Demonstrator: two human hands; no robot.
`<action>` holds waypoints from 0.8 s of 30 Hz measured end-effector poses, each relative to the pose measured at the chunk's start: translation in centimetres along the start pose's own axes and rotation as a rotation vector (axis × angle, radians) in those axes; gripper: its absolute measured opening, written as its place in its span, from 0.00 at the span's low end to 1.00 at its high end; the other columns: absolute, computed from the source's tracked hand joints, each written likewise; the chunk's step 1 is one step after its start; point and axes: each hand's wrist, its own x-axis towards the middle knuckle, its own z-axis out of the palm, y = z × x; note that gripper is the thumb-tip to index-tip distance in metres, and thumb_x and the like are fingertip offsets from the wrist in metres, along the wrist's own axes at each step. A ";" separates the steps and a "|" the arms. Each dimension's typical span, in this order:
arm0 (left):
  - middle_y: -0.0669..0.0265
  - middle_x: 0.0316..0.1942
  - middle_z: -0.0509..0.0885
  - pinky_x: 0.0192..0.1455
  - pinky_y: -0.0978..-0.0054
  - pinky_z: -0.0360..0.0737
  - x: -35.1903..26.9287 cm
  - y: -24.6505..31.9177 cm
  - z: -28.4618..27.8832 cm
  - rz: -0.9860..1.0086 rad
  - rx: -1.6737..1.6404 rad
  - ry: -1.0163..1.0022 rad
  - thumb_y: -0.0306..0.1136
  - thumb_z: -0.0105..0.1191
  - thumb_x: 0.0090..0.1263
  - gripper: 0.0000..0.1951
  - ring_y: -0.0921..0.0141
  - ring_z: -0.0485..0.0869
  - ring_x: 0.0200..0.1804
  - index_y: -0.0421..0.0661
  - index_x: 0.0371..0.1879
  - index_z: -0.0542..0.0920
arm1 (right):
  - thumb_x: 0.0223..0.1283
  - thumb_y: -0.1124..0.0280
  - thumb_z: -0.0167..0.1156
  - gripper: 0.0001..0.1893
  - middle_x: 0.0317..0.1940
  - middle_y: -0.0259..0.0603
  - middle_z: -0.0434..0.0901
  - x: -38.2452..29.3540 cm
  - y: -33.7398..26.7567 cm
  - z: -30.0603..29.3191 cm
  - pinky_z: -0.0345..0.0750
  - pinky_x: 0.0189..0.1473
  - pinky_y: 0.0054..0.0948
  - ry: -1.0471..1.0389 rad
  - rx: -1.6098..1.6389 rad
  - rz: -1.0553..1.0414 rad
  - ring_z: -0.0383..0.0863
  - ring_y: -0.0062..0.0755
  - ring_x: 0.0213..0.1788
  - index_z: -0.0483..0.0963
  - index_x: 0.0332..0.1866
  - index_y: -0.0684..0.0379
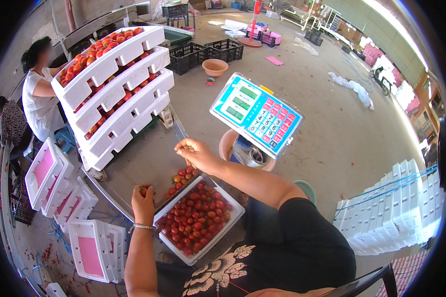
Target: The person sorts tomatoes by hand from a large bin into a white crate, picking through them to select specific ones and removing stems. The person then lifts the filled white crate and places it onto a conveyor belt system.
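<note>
A white foam box point(241, 210) of small red tomatoes point(197, 219) sits low in front of me. My left hand point(143, 204), with a bracelet at the wrist, is shut on a tomato point(144, 190) beside the box's left corner. Past the far edge of the box lies a small group of loose tomatoes point(183, 177), some orange. My right hand point(199, 154) hovers above them with fingers curled and thumb close to the index finger. Whether it pinches something small cannot be made out. To its right stands the lit display and keypad of a weighing scale point(258, 115).
Stacked foam boxes point(113, 83) heaped with tomatoes rise at the left, a person in white point(41, 92) behind them. Pink-lined foam boxes point(91, 252) stand lower left, and strapped white foam boxes point(383, 211) at right. Black crates point(223, 51) and a basin point(215, 68) lie beyond.
</note>
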 end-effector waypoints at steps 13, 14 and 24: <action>0.65 0.25 0.82 0.19 0.79 0.71 0.0 0.2 0.2 -0.023 0.018 -0.015 0.31 0.57 0.70 0.07 0.78 0.74 0.18 0.40 0.40 0.79 | 0.73 0.72 0.54 0.08 0.25 0.30 0.73 0.0 -0.5 0.1 0.70 0.26 0.19 -0.013 0.062 0.087 0.71 0.15 0.24 0.73 0.49 0.65; 0.65 0.25 0.82 0.19 0.79 0.71 0.0 0.2 0.2 -0.020 0.018 -0.011 0.31 0.57 0.70 0.07 0.78 0.74 0.18 0.40 0.40 0.79 | 0.73 0.72 0.53 0.08 0.25 0.30 0.72 0.0 -0.4 0.1 0.70 0.26 0.19 -0.014 0.075 0.085 0.71 0.15 0.24 0.73 0.49 0.65; 0.65 0.25 0.83 0.19 0.78 0.70 -0.2 0.5 0.1 -0.034 0.024 0.000 0.32 0.57 0.70 0.07 0.78 0.74 0.18 0.41 0.39 0.79 | 0.73 0.72 0.54 0.08 0.25 0.30 0.72 -0.1 0.0 0.3 0.68 0.24 0.17 -0.033 0.061 0.062 0.70 0.14 0.23 0.73 0.48 0.65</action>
